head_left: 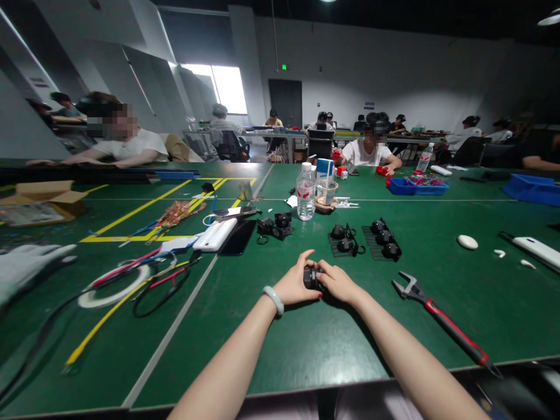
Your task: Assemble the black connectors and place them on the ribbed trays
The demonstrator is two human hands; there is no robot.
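Above the green table, my left hand (292, 284) is wrapped round a small black plastic fitting (310, 279), with its thumb and fingers on either side. My right hand (338, 281) has its fingertips closed on the right side of the same fitting; they partly hide it. Beyond my hands lie similar black fittings on a flat black grid plate (343, 240), with loose black rings beside them. To the right, a second plate (381, 239) bears a row of black fittings. Another cluster of black parts (275, 226) lies farther left, with a ring in front of it.
An adjustable wrench (441, 321) with red-black handle lies at right. A water bottle (306, 192) and a cup (327, 189) stand ahead. At left are a phone (237, 238), white power bank (217, 234), cable coil (114, 286) and glove (32, 265). A person (367, 149) sits opposite.
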